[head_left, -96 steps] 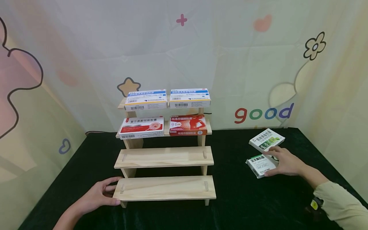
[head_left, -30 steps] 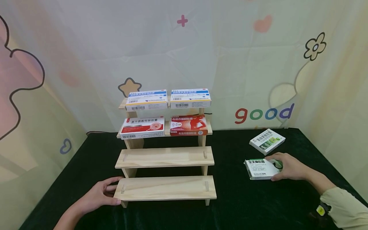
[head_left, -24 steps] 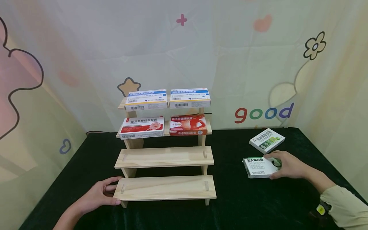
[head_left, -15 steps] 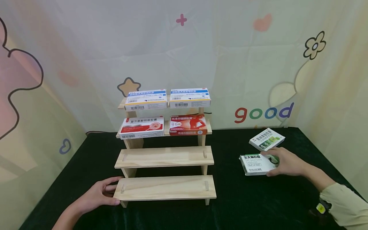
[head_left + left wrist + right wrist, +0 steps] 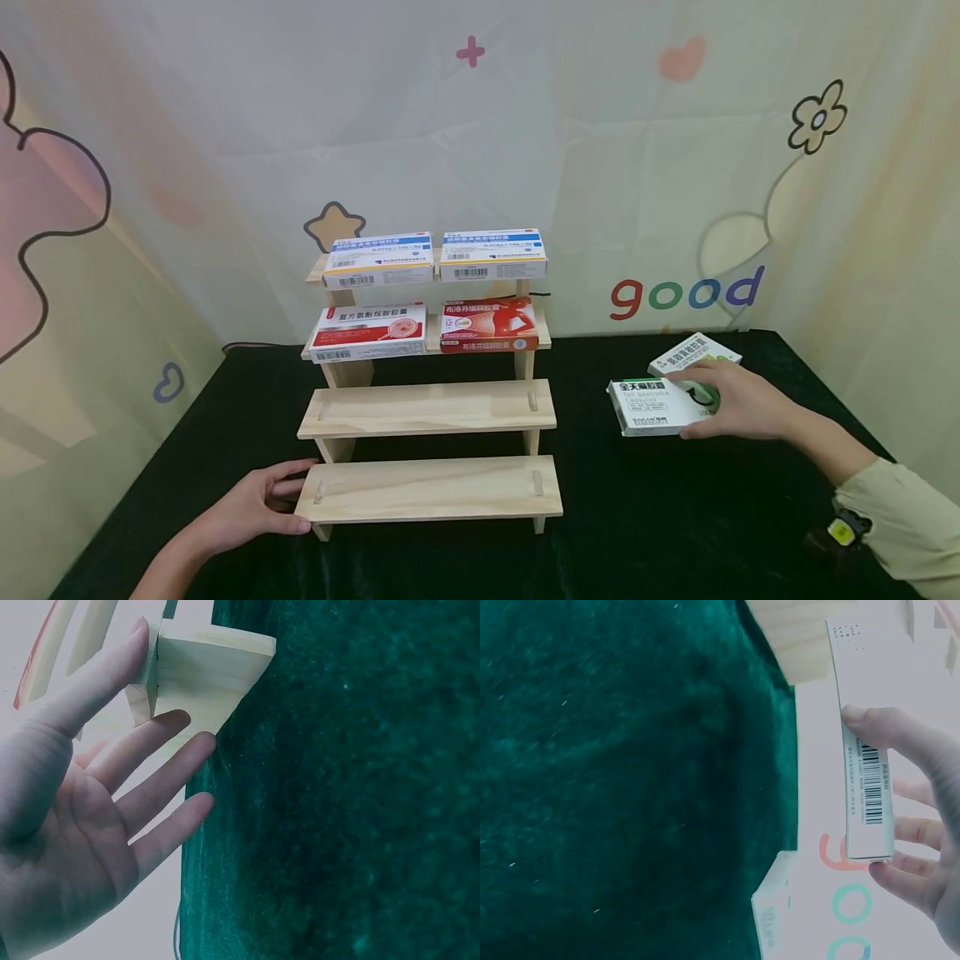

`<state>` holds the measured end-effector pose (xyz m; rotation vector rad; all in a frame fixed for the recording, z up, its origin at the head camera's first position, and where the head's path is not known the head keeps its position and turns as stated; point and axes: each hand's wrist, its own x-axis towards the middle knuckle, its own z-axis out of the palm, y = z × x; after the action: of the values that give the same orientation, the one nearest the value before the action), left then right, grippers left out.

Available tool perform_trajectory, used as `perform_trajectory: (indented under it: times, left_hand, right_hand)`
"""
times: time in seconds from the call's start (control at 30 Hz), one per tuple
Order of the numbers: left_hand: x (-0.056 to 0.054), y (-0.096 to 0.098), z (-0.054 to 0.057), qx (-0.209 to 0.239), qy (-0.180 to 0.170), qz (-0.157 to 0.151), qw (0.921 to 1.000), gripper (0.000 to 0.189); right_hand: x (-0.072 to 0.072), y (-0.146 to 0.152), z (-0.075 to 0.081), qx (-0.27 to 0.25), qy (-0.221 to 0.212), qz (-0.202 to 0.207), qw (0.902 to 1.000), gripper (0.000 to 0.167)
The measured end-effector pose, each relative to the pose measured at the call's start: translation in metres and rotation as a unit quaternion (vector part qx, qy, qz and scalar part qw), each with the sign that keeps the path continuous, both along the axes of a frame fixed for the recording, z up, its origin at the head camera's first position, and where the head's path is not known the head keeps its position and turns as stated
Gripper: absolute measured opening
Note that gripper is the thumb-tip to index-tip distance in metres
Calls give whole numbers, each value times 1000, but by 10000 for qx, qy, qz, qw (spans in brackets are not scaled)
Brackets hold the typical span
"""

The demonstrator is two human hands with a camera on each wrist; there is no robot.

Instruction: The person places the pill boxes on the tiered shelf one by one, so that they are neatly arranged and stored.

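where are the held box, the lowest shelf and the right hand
held box point(image 5: 649, 407), head view, its printed face
lowest shelf point(image 5: 429, 489), head view, middle of its top
right hand point(image 5: 738, 403), head view, back of the hand

- Stepped stand point(image 5: 427, 492) on the worktop point(image 5: 637, 525)
- Four boxes point(image 5: 378, 261) on its upper two tiers point(image 5: 433, 337)
- Held box point(image 5: 648, 408) right of the stand, before another box point(image 5: 682, 352)

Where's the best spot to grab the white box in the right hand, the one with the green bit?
Probably by the right end of the white box, coming from the right, as the right hand does. It's flat, big face up, so its narrow long sides suit a pinch: thumb near, fingers far. The left end is free, facing the wooden rack.
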<state>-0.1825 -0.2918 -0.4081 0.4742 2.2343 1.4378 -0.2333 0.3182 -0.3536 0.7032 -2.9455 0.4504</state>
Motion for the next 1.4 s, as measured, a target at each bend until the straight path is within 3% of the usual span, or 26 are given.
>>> perform_trajectory:
  times: [0.33, 0.67, 1.4]
  left_hand:
    - [-1, 1, 3, -417, 222, 107, 9988, 82]
    - [-2, 1, 2, -384, 231, 39, 9990, 79]
    - [-1, 1, 1, -445, 232, 164, 9986, 80]
  right_hand:
    - [3, -22, 21, -33, 437, 191, 9989, 70]
    - [7, -42, 34, 75, 678, 303, 9972, 70]
    - [13, -74, 45, 1, 1032, 520, 9933, 71]
